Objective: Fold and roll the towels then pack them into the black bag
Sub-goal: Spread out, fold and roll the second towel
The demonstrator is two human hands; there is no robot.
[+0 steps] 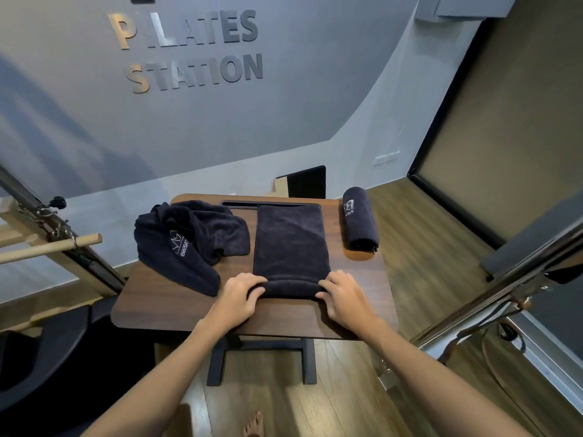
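A bare foot [253,423] shows on the wooden floor [331,411] at the bottom edge of the view, nearest the camera, below the person's two forearms. Both reach to the near edge of the small wooden table [164,307]. There the left hand [240,293] and the right hand [342,296] grip the two ends of a short roll started in the folded towel [290,244], fingers curled over the top of the roll. One hand at each end probably keeps the roll even as it goes forward. The flat rest of the towel runs straight away towards the far edge, narrow and smooth, ready to be wound up. A rolled towel [359,220] lies at the far right corner, out of the way and apparently done. A loose, crumpled towel [186,241] is heaped along the left edge, apparently waiting its turn. The black bag cannot be picked out with certainty.
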